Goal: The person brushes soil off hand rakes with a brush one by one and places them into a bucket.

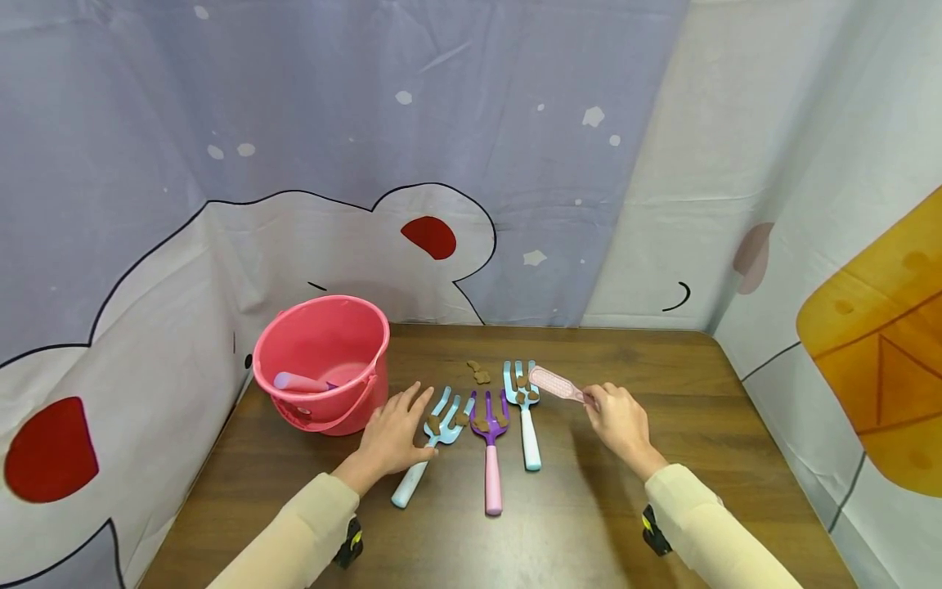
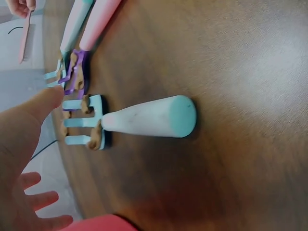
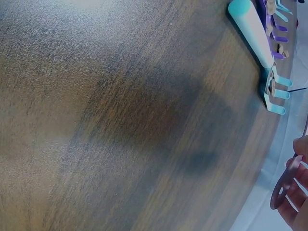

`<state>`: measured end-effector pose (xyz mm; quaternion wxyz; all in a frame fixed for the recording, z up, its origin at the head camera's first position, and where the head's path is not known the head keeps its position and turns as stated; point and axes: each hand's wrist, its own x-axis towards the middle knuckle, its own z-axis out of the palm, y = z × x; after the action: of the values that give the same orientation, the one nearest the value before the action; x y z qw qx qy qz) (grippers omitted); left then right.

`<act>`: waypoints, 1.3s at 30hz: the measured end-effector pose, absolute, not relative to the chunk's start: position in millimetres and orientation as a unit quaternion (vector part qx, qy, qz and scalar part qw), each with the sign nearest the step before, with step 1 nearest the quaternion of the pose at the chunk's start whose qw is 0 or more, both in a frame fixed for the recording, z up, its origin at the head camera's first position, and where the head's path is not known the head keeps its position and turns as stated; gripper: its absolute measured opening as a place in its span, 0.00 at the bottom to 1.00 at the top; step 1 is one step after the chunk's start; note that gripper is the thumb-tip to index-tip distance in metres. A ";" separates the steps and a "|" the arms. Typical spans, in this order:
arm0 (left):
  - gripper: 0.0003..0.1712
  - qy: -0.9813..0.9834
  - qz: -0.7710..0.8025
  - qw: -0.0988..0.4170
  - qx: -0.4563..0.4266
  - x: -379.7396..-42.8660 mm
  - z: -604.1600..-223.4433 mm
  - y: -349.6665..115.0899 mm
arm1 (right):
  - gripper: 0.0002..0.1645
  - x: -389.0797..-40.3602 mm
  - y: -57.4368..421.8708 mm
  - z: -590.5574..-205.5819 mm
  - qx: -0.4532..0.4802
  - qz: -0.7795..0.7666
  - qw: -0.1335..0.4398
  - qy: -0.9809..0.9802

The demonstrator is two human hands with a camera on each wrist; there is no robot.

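My right hand [image 1: 621, 419] pinches the handle of a small pink brush [image 1: 555, 383] with a pale dotted oblong head. The brush head reaches left, beside the tines of a right-hand light blue toy garden fork [image 1: 530, 438]. My left hand [image 1: 393, 432] has its fingers spread, over a second light blue toy fork [image 2: 144, 117] and holding nothing. Between these two lies a purple toy fork with a pink handle [image 1: 493, 483]. Brown crumbly lumps [image 2: 94, 137] stick to the tines of all three forks.
A pink bucket [image 1: 375, 409] stands at the left, its handle hanging at the front. Inside it lies a tool with a lilac handle [image 1: 298, 382]. Loose brown bits [image 1: 478, 373] lie behind the forks. Printed cloth [image 1: 515, 164] hangs behind the wooden table [image 1: 589, 523].
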<state>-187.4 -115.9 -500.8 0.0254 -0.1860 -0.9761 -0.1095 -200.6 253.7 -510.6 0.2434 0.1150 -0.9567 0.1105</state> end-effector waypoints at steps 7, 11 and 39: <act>0.55 -0.981 -0.107 0.017 -0.162 -183.2 -518.4 -115.6 | 0.08 -201.3 253.1 -512.7 0.119 0.113 0.254 -0.953; 0.52 -0.984 -0.104 0.005 -0.143 -181.4 -529.0 -114.9 | 0.08 -201.1 252.6 -514.3 0.121 0.112 0.260 -0.952; 0.25 -0.988 -0.101 -0.039 -0.110 -168.0 -559.0 -114.5 | 0.09 -201.5 253.6 -522.2 0.115 0.115 0.248 -0.955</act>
<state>-168.0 -114.5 -559.0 -0.0391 -0.1103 -0.9880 -0.1007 -201.5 253.6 -522.2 0.2482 0.1154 -0.9549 0.1149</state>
